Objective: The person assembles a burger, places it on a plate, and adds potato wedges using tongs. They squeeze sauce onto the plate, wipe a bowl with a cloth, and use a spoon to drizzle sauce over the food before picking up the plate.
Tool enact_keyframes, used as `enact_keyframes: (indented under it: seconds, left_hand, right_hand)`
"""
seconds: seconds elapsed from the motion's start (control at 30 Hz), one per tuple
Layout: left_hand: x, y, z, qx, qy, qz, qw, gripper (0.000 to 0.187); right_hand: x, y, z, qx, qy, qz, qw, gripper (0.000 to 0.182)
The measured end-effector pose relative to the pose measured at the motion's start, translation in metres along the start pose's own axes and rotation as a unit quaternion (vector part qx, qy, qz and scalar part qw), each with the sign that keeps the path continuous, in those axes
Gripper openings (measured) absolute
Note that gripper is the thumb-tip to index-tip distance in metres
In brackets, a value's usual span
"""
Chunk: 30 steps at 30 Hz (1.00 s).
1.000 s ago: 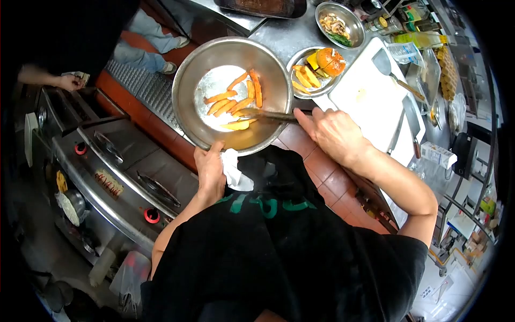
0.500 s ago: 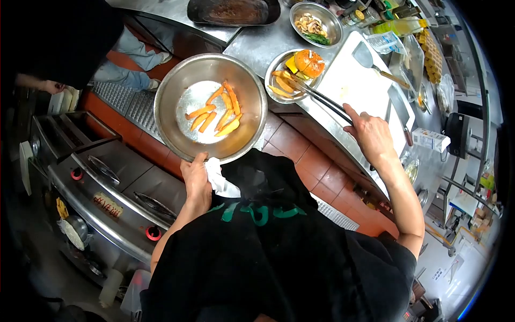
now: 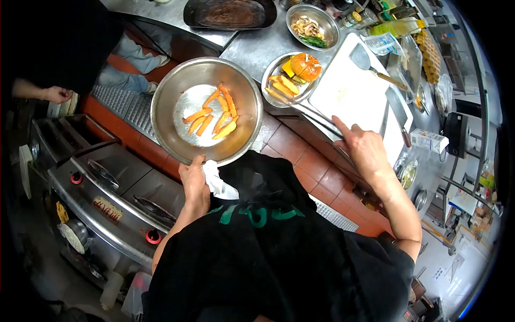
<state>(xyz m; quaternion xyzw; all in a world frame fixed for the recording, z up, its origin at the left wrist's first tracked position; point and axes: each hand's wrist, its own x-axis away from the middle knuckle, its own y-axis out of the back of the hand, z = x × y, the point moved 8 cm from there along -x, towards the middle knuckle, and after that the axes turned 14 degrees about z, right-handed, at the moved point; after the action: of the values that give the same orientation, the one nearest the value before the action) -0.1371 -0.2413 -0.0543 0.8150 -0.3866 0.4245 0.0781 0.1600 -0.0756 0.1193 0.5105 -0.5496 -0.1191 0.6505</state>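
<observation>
My left hand (image 3: pixel 194 181) grips the near rim of a large steel mixing bowl (image 3: pixel 164 115), with a crumpled white cloth or paper towel (image 3: pixel 219 183) beside the fingers. Several thick-cut fries (image 3: pixel 222 119) lie spread over the bowl's bottom. My right hand (image 3: pixel 365 150) is closed around metal tongs (image 3: pixel 321 119), index finger stretched along them. The tong tips are at the near edge of a round metal plate (image 3: pixel 273 68); whether they hold anything is hard to see. On that plate, several fries (image 3: pixel 284 87) sit beside a burger (image 3: pixel 306 67) with a glossy bun.
A white cutting board (image 3: pixel 343 80) bears a spatula (image 3: pixel 360 56) and a knife (image 3: pixel 398 110). Behind are a steel bowl (image 3: pixel 336 29) of mushrooms and greens, and a dark tray (image 3: pixel 230 13). Another person's hand (image 3: pixel 58 94) shows at left, above the steel cooking equipment (image 3: pixel 129 172).
The tong tips have drawn back from among the plate's fries to its near edge, and my right hand has moved slightly down and left. The fries in the bowl look unchanged.
</observation>
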Motion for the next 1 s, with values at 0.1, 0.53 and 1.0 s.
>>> enact_keyframes:
  seconds: [0.1,0.53,1.0]
  left_hand:
    - [-0.001,-0.002,-0.003,-0.009,-0.003,0.003,1.000,0.035]
    - [-0.002,0.002,-0.006,-0.001,-0.014,-0.001,1.000,0.037]
    - [-0.001,-0.008,-0.009,0.023,-0.024,0.014,0.999,0.030]
  right_hand:
    - [-0.012,-0.023,0.007,0.023,0.044,0.026,0.998,0.048]
    - [-0.031,-0.022,-0.004,0.009,0.020,0.051,0.998,0.046]
    - [-0.009,0.043,0.054,0.054,0.133,-0.004,0.990,0.049]
